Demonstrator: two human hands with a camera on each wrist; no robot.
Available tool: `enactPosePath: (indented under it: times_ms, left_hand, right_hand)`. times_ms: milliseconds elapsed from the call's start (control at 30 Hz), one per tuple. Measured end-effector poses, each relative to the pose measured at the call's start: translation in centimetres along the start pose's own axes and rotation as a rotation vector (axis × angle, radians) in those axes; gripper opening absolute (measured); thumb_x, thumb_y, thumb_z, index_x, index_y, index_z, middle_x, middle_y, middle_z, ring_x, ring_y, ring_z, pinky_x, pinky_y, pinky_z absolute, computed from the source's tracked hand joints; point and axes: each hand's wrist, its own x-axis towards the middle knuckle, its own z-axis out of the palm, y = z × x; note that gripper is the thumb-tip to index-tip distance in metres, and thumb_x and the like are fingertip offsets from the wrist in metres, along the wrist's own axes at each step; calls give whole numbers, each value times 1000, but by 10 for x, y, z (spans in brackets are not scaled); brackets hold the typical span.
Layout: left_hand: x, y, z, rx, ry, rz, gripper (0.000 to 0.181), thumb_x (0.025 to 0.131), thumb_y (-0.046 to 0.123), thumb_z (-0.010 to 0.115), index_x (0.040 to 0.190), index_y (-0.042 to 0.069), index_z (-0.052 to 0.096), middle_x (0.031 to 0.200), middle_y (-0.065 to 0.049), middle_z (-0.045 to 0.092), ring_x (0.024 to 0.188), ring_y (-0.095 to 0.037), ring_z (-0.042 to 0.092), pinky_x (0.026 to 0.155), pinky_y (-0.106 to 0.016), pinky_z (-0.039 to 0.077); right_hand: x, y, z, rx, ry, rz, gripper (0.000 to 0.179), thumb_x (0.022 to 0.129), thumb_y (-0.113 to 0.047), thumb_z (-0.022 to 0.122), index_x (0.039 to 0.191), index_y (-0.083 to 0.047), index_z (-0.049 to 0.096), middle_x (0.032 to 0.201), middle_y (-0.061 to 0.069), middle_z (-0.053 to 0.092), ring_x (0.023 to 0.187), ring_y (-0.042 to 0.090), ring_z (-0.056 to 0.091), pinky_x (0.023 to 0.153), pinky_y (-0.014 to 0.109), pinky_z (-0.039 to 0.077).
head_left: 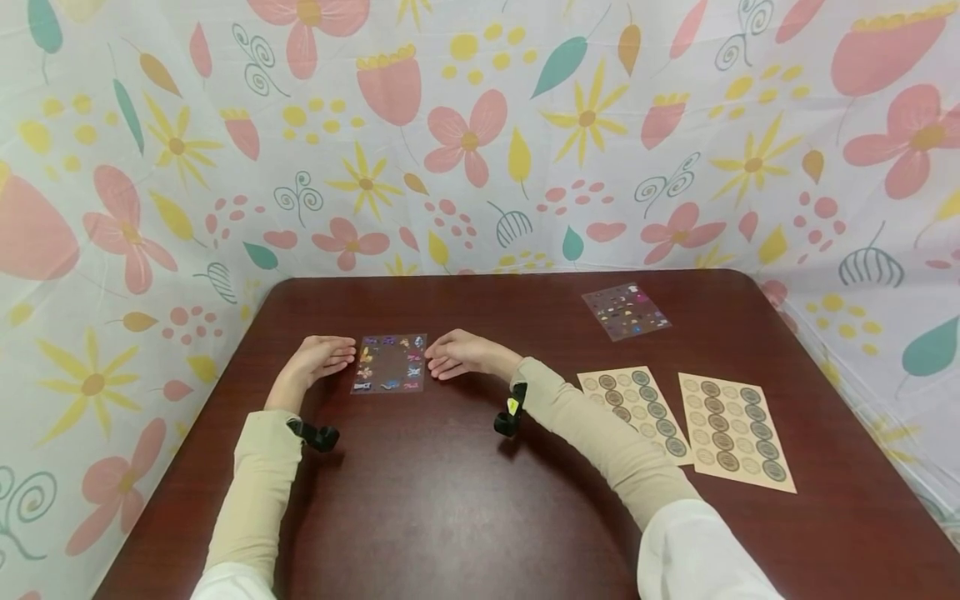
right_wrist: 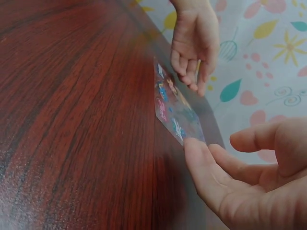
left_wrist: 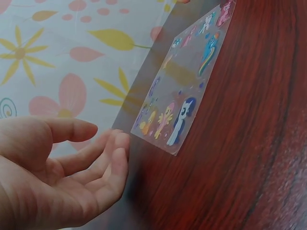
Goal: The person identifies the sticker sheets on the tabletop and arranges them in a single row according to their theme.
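Observation:
A clear sticker sheet with colourful pony stickers round its border lies flat on the dark wooden table. At its left edge is my left hand, fingers relaxed and palm turned inward. My right hand is at the opposite edge, its fingertips right at the sheet's side. In the left wrist view the sheet shows ponies along its edges, just beyond the left fingertips. The right wrist view has the right fingertips at the sheet's near corner. Neither hand grips anything.
Another clear sticker sheet lies at the table's back right. Two tan sheets of round stickers, one partly under the right forearm and another beside it, lie on the right. A flower-patterned cloth hangs behind the table.

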Motion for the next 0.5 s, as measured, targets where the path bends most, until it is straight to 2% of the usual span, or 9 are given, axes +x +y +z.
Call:
enactPosePath:
  times_ms: [167,500]
  left_hand:
    - [-1,0,3,-7,24,3,43,102,19,47,137,-7,46,89,5,67,81,-4,67,84,-19,57]
    - [-2,-1,7,-114,40,-14,45,101,18,52,137,-7,45,82,8,68,76,-2,67,78,-17,57]
  right_hand:
    - [-1,-2,-2,-11,29,-11,32,102,-10,45,127,7,55,105,18,65,81,17,66,80,29,60]
    - [-4,-4,-7,23,83,-47,33,101,-8,42,127,9,54,102,16,64,79,16,65,76,27,60]
